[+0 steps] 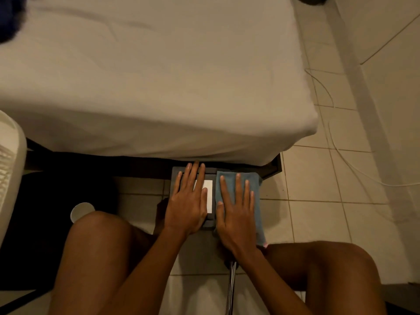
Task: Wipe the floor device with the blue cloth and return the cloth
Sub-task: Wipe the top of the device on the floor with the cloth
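The floor (318, 214) is pale tile with dark grout lines, and a bed (147, 76) under a plain light sheet fills the upper part of the view, its dark base frame showing along the bottom edge. At far left stands a white ribbed object (9, 169) I cannot identify, and near it a white cup (80, 210) sits on the floor beside my left knee. The floor device (177, 176), a flat dark grey slab with a white rectangular panel (209, 196) in its middle, lies on the tiles against the foot of the bed, between my knees. My left hand (187, 205) lies flat on the device's left half, fingers spread and extended, gripping nothing. The blue cloth (254, 185) is spread over the device's right half, its lower edge trailing toward my right knee. My right hand (237, 214) presses flat on top of the cloth, fingers straight and apart, not curled around it. A thin white cable (354, 169) runs across the tiles at right, beside the wall.
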A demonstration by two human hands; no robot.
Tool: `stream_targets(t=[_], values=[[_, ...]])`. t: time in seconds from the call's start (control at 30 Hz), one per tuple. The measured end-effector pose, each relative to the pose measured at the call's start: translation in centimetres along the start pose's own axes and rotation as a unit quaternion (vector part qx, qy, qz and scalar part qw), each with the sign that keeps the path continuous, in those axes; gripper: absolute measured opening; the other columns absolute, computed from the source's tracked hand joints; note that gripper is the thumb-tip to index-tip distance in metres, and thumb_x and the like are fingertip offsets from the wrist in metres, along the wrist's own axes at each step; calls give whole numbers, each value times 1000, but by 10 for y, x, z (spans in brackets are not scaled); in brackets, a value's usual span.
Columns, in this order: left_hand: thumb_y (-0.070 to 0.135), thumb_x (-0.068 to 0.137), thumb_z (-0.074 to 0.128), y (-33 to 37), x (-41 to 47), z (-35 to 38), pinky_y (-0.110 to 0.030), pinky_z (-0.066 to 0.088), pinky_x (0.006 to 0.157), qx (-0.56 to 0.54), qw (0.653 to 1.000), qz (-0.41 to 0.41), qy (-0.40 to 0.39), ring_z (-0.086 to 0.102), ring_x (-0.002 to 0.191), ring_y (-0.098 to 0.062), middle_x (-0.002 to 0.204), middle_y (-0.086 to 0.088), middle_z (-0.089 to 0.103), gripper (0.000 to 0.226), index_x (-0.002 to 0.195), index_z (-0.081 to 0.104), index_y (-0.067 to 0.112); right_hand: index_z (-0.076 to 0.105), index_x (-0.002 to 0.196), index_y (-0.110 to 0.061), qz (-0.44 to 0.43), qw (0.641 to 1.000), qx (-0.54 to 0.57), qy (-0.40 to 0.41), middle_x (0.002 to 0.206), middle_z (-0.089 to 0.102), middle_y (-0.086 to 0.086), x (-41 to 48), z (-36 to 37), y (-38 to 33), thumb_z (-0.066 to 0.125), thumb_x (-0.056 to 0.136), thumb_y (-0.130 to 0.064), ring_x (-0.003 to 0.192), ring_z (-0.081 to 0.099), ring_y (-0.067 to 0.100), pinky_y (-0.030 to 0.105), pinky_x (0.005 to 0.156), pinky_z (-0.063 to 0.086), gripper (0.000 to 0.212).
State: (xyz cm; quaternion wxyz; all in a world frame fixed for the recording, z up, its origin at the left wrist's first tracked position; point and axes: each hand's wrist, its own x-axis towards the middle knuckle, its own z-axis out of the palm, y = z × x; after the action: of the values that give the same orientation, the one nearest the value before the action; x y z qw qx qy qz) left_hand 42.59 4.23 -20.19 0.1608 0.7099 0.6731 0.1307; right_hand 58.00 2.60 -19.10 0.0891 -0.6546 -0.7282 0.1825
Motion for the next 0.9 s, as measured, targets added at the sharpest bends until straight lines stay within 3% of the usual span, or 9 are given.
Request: stream_targets(t=[0.13, 0.23, 0.4, 0.9], values=[[39, 103, 12, -1, 1, 0, -40, 9, 125, 5, 1000, 5, -1, -2, 154, -18, 167, -5, 4, 60, 158, 3, 15, 1, 158, -40, -56, 998, -6, -24, 168, -12, 1, 27, -6, 4, 27, 100, -42, 154, -15, 23, 50, 125, 1, 64], [39, 103, 12, 0, 1, 0, -42, 13, 125, 3, 1000, 3, -1, -1, 154, -17, 167, -4, 5, 60, 158, 5, 16, 0, 157, -43, -28, 1000, -5, -7, 168, -5, 1, 44, -11, 5, 26, 101, -43, 155, -9, 21, 50, 125, 4, 62], [42, 101, 4, -1, 2, 1, -42, 14, 124, 1, 1000, -2, 2, 1, 154, -17, 167, -5, 7, 62, 158, 6, 15, 0, 159, -36, -7, 1000, 5, -1, 168, -13, 2, 10, 0, -6, 25, 100, -41, 154, -16, 21, 46, 124, -3, 64], [34, 102, 20, -4, 2, 3, -39, 12, 124, -23, 1000, 1, 6, 2, 154, -15, 166, -3, 7, 59, 158, 10, 17, 1, 157, -42, -39, 999, 28, -7, 168, -12, -3, 14, 1, 2, 30, 102, -41, 154, -14, 18, 45, 124, -1, 62]])
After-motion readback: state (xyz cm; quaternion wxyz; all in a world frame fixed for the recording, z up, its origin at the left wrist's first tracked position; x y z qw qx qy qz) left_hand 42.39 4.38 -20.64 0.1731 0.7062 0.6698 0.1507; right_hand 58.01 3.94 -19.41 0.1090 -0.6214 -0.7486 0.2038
